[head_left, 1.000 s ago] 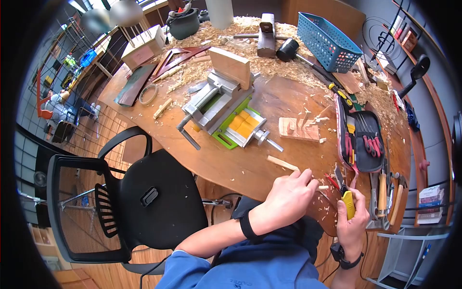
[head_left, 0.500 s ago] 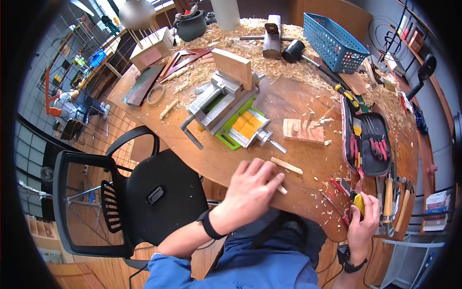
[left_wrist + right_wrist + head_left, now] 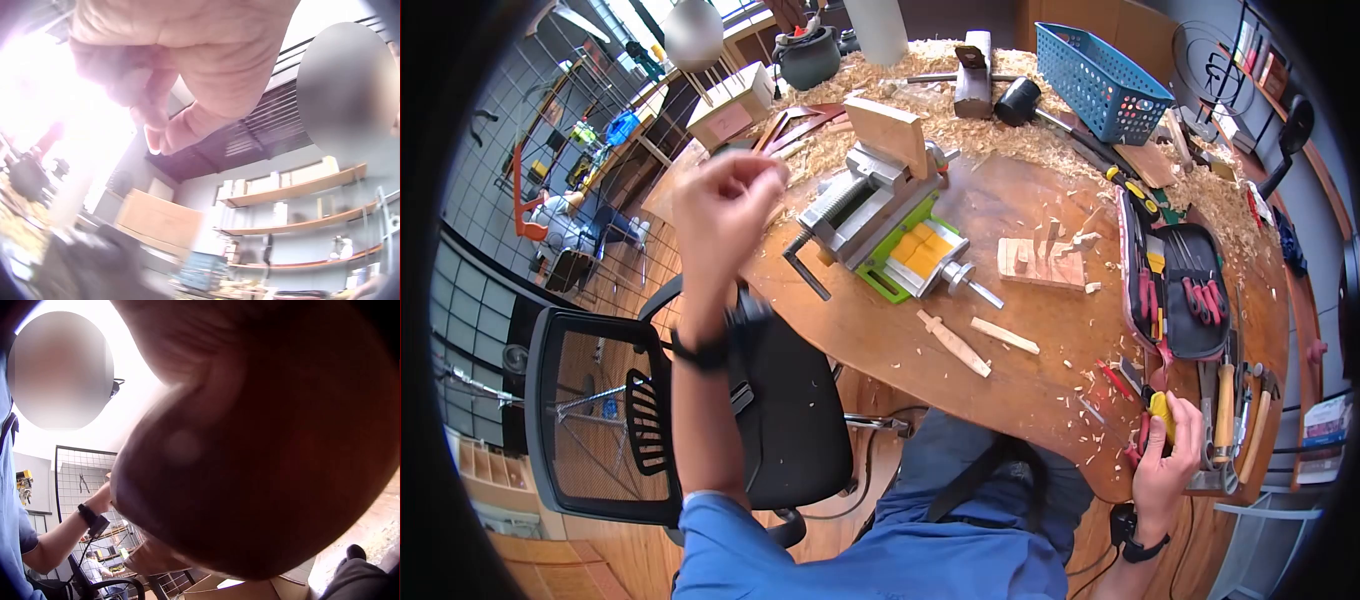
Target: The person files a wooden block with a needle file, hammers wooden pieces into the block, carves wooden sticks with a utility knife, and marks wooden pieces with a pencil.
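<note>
My left hand (image 3: pixel 725 215) is raised over the table's left edge near the chair. Its fingers are loosely bent, and in the left wrist view thumb and fingertips come close together with nothing visible between them. My right hand (image 3: pixel 1168 455) grips a yellow-handled utility knife (image 3: pixel 1162 412), low over the table's right front edge; the right wrist view is mostly dark palm. On the table lie a carved wooden stick with a small crosspiece (image 3: pixel 953 343) and a plain wooden strip (image 3: pixel 1006 336) beside it. Near the knife are red-handled tools (image 3: pixel 1115 380) and scattered shavings.
A metal vise (image 3: pixel 870 215) on a green base clamps a board (image 3: pixel 887 135). A carved wood block (image 3: pixel 1040 262), an open tool case (image 3: pixel 1175 280) and a blue basket (image 3: pixel 1100 85) stand right of it. Wooden-handled tools (image 3: pixel 1224 410) line the right edge. A black chair (image 3: pixel 790 430) is at left.
My left hand has let go of the carved stick on the table beside the strip, then swung up and left. My right hand has lowered the knife toward the table's right edge.
</note>
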A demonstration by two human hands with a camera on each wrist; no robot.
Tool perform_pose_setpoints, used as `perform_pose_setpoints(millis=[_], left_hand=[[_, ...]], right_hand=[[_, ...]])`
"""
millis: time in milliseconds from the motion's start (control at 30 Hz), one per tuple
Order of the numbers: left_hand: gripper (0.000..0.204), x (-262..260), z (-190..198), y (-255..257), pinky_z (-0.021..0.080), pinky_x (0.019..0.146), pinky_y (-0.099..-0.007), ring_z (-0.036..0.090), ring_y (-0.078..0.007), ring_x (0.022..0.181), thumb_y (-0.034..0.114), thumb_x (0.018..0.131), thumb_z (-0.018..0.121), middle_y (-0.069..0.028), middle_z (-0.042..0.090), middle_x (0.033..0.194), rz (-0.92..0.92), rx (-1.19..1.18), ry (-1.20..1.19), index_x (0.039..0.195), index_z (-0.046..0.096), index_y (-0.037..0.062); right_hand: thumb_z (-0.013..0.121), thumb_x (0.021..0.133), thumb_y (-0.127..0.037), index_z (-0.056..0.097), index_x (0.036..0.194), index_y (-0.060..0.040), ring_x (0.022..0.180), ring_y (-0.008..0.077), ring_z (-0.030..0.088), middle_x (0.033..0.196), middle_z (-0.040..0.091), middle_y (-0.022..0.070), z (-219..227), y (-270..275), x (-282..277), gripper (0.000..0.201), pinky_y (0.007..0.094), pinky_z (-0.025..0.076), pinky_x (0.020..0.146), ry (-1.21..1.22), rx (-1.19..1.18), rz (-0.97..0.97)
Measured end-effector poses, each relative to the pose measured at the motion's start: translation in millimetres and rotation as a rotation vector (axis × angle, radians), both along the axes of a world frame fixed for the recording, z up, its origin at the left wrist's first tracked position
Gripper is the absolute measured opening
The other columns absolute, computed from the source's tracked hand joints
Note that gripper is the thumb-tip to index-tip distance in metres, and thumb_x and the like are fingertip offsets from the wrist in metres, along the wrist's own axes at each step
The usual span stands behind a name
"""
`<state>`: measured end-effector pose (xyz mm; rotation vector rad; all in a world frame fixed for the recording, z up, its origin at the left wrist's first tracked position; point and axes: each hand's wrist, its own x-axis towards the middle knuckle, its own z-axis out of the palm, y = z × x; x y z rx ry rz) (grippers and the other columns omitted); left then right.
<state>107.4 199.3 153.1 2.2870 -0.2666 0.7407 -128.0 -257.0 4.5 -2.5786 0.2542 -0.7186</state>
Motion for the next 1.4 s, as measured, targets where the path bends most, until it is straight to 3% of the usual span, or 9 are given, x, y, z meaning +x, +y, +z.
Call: perform_pose_setpoints(millis=[233,533,633,700,767,900,1100,1200,1400], left_hand=[[0.045,234,-67,118,0.059,0.074,-0.0363,0.073,-0.0239,0.078,0.035,0.069,0.087,-0.0173,0.078,0.088,0.233,0.346,0.556,0.091,0.081,-0.0034],[0.048,281,-98,105,0.057,0.066,-0.0373,0.067,-0.0239,0.068,0.041,0.07,0.087,-0.0186,0.076,0.082,0.232,0.691,0.657,0.079,0.077,-0.0056],[0.043,272,-87,103,0.053,0.06,-0.0377,0.065,-0.0213,0.066,0.038,0.076,0.084,-0.0097,0.073,0.076,0.208,0.656,0.681,0.085,0.077,-0.003],[0.035,269,-86,112,0.06,0.072,-0.04,0.075,-0.0319,0.078,0.032,0.081,0.081,-0.0211,0.077,0.086,0.097,0.759,0.64,0.094,0.081,-0.0006],[0.018,275,-92,127,0.054,0.057,-0.0335,0.071,-0.0203,0.066,0.017,0.084,0.08,-0.0133,0.075,0.079,0.138,0.063,0.745,0.084,0.08,-0.0012],[0.017,240,-53,106,0.048,0.049,-0.0262,0.065,-0.0099,0.06,0.013,0.085,0.085,-0.0078,0.075,0.078,0.191,0.063,0.818,0.086,0.079,-0.0025],[0.018,203,-38,98,0.057,0.061,-0.0238,0.071,-0.0104,0.071,0.004,0.092,0.084,-0.0054,0.077,0.088,0.01,-0.237,0.661,0.108,0.078,-0.0015],[0.023,163,-9,74,0.067,0.087,-0.0274,0.079,-0.0176,0.093,0.002,0.096,0.081,-0.0109,0.078,0.107,-0.103,-0.491,0.536,0.116,0.07,-0.0002],[0.027,45,45,2,0.063,0.087,-0.0257,0.077,-0.0149,0.092,0.002,0.096,0.079,-0.0086,0.077,0.104,-0.378,-0.515,0.365,0.12,0.067,-0.0011]], right_hand=[[0.063,0.105,-0.008,0.07,0.129,0.0052,0.116,0.0433,0.064,0.123,0.069,0.0227,-5,1,1,0.029,0.0516,0.048,0.104,-0.032,-0.062,0.0],[0.064,0.101,-0.006,0.069,0.127,0.0063,0.109,0.0433,0.064,0.118,0.069,0.0235,-1,3,3,0.029,0.0516,0.049,0.098,-0.012,-0.044,-0.008],[0.065,0.101,-0.006,0.069,0.127,0.0065,0.108,0.0431,0.064,0.118,0.069,0.0234,1,3,4,0.029,0.0516,0.049,0.098,-0.007,-0.045,0.002],[0.065,0.101,-0.006,0.07,0.127,0.0065,0.108,0.043,0.064,0.117,0.069,0.0233,1,4,5,0.029,0.0515,0.049,0.097,-0.007,-0.036,0.007],[0.065,0.101,-0.006,0.07,0.127,0.0066,0.108,0.043,0.064,0.117,0.069,0.0233,1,3,5,0.029,0.0515,0.049,0.097,-0.01,-0.028,0.011],[0.065,0.101,-0.007,0.07,0.127,0.0065,0.108,0.0432,0.064,0.117,0.069,0.0231,0,3,5,0.03,0.0515,0.049,0.097,-0.024,-0.029,0.018],[0.066,0.101,-0.008,0.07,0.127,0.0062,0.108,0.0433,0.064,0.119,0.069,0.0232,-3,3,3,0.03,0.0514,0.049,0.098,-0.051,-0.033,0.014],[0.067,0.101,-0.008,0.07,0.127,0.0061,0.11,0.0432,0.064,0.12,0.069,0.0232,-5,3,2,0.03,0.0514,0.049,0.1,-0.071,-0.042,0.021],[0.067,0.101,-0.008,0.069,0.128,0.0062,0.114,0.043,0.063,0.124,0.069,0.0231,-4,0,2,0.03,0.0514,0.049,0.103,-0.118,-0.033,0.029]])
